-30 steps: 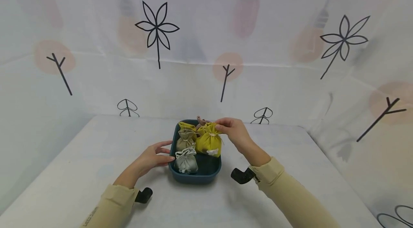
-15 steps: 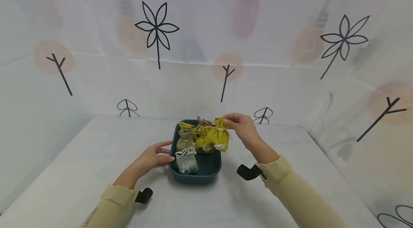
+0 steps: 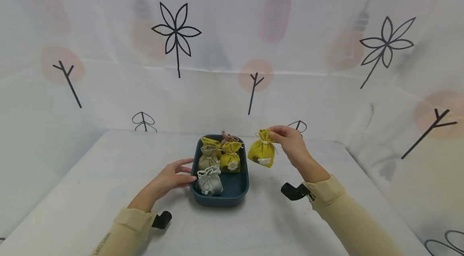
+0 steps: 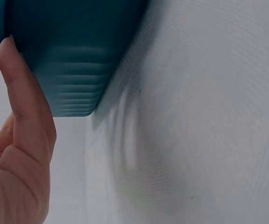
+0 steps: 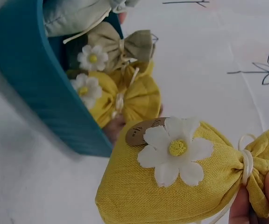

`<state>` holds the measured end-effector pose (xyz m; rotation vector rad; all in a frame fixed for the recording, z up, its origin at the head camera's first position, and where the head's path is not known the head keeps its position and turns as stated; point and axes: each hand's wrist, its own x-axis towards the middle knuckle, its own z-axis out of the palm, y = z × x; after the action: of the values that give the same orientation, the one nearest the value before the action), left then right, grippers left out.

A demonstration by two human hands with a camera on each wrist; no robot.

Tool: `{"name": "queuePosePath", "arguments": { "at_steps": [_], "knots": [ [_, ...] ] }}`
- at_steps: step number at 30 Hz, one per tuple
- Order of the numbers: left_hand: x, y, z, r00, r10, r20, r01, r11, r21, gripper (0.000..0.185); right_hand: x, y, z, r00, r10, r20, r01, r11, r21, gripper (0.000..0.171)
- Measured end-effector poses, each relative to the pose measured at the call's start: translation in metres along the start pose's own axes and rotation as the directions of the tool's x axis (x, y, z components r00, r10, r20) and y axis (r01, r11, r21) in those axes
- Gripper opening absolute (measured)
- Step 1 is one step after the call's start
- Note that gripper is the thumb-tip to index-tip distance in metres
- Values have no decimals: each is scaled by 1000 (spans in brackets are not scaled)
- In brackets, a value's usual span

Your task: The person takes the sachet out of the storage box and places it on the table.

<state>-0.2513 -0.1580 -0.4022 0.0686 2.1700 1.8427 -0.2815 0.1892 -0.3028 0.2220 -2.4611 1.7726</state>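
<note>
My right hand (image 3: pixel 288 143) pinches the gathered neck of a yellow drawstring pouch (image 3: pixel 262 152), held up to the right of the blue-green bin (image 3: pixel 221 201). A white cloth daisy and a brown tag show on this pouch in the right wrist view. My left hand (image 3: pixel 170 176) rests at the bin's left side, fingers extended and fingertips (image 4: pixel 10 49) at the rim. Inside the bin sit another yellow pouch with a daisy (image 3: pixel 230 158), a beige pouch (image 3: pixel 208 158), a pale grey pouch (image 3: pixel 210 183), a brownish pouch (image 3: pixel 229 137) and a partly hidden yellow pouch (image 3: pixel 209 142).
The bin stands on a table with a white cloth (image 3: pixel 145 151). Behind and beside it hangs a white curtain (image 3: pixel 217 99) printed with flowers and twigs. Black wrist devices (image 3: pixel 294 191) protrude beneath both sleeves.
My right hand has lifted the yellow pouch out of the bin and carried it right, past the rim. The yellow pouch behind it is now uncovered. My left hand stays put.
</note>
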Motion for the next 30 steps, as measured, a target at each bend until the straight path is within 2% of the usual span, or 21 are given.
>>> {"name": "queuePosePath", "arguments": {
  "at_steps": [14,25,30],
  "knots": [
    [0,0,2,1000,0,-28,0,1000,4,73,7,14,-14,1000,-17,5,17,1000,14,29],
    [2,-1,1,999,-12,-46,12,1000,3,74,19,40,-13,1000,17,6,-17,1000,-9,26],
    [1,0,1,999,-7,-32,7,1000,11,74,24,54,-13,1000,13,-5,-13,999,-30,25]
  ]
}}
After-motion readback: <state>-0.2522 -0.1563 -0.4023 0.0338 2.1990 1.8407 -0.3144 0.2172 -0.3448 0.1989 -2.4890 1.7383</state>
